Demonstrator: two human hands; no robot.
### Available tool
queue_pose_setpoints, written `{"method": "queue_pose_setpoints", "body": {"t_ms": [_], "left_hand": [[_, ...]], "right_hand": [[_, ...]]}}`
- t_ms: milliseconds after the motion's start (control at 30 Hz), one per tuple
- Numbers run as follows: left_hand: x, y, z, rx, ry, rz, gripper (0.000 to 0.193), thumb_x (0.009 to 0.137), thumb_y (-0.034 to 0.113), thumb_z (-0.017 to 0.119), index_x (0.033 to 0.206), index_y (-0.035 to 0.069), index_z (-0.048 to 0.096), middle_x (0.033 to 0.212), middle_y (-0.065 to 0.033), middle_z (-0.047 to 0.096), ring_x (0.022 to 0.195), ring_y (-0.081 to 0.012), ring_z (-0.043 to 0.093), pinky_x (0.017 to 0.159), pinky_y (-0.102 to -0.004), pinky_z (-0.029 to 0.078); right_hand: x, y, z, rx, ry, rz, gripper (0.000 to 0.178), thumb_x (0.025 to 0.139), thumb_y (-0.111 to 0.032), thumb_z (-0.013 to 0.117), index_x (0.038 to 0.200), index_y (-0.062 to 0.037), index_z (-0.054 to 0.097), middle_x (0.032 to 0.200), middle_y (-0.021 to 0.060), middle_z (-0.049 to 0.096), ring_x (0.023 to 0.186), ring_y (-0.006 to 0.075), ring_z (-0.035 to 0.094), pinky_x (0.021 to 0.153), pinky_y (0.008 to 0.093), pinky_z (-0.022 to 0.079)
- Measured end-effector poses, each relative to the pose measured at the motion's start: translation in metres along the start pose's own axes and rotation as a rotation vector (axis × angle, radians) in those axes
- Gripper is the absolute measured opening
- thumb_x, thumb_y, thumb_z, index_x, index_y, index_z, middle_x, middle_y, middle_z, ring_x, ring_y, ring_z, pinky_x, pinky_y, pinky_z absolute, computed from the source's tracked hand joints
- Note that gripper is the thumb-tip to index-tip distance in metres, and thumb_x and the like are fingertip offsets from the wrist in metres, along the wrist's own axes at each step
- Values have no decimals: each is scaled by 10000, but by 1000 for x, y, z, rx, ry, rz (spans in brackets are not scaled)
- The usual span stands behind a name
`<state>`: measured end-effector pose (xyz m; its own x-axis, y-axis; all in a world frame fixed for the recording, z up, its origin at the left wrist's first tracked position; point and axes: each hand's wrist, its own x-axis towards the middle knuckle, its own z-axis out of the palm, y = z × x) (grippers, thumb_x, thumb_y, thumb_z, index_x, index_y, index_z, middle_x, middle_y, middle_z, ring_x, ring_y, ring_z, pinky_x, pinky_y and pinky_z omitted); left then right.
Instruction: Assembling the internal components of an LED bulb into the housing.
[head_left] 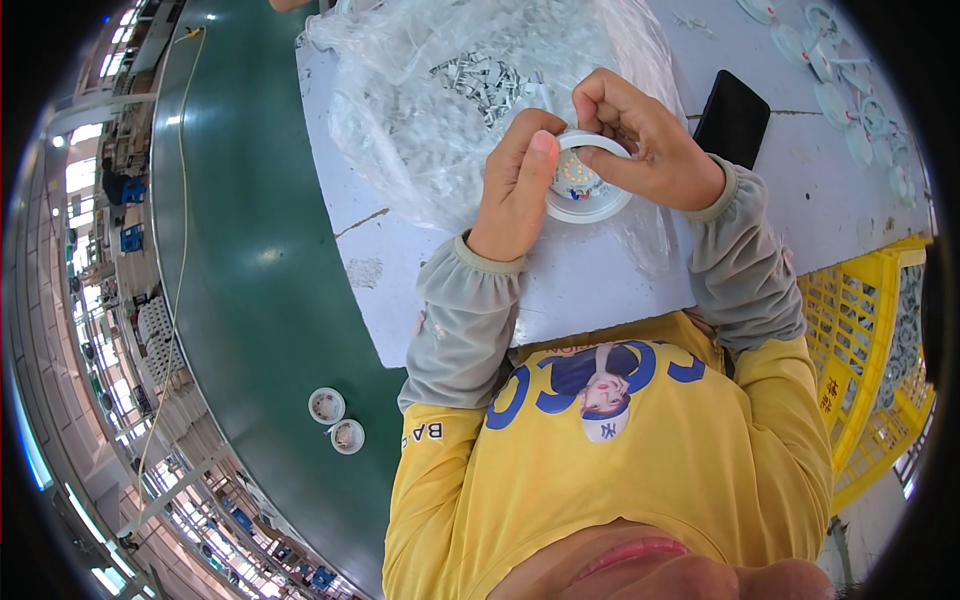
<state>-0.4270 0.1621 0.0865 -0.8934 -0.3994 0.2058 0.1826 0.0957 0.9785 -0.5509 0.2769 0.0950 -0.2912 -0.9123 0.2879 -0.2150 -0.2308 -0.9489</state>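
Between my hands is a round white LED lamp (590, 212), its rim facing up and a board with small yellow dots showing inside. My left hand (512, 190) is closed on the left side of the rim, thumb pointing up. Over the right and far side, my right hand (655, 150) has its fingers curled in and its thumb across the rim. Whether a small part sits between the right fingertips is hidden. Just beyond both hands lies a clear plastic bag (390, 130), spread open, with many small metallic pieces (485, 85) in it.
A black phone (733, 118) lies on the white table (590, 295), right of my hands. Several white round parts (850, 95) are at the far right. A yellow crate (845, 350) stands beside my right arm. Two round lamps (326, 405) rest on the green surface (270, 240) at left.
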Motion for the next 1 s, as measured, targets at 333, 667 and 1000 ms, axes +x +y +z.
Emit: {"method": "queue_pose_setpoints", "body": {"t_ms": [333, 667, 1000], "left_hand": [[2, 0, 0, 7, 12, 23, 277, 919, 257, 394, 867, 3, 492, 717, 7, 436, 667, -55, 353, 587, -204, 303], [-2, -6, 3, -244, 147, 189, 565, 790, 474, 575, 1063, 3, 422, 892, -61, 524, 802, -121, 518, 735, -244, 421], [-4, -9, -1, -578, 138, -102, 587, 777, 644, 383, 835, 61, 421, 653, -54, 484, 477, -127, 465, 376, -245, 385]], "right_hand": [[3, 5, -3, 68, -83, 25, 267, 750, 67, 503, 946, -57, 372, 819, -10, 408, 775, 43, 434, 693, 186, 346], [-3, -8, 12, -471, 270, -423, 413, 627, -5, 651, 1012, -36, 503, 831, 90, 560, 654, 198, 547, 567, 263, 442], [-2, -30, 7, -508, 67, -561, 396, 673, -93, 640, 1046, -14, 533, 876, 103, 583, 733, 262, 552, 674, 333, 448]]}}
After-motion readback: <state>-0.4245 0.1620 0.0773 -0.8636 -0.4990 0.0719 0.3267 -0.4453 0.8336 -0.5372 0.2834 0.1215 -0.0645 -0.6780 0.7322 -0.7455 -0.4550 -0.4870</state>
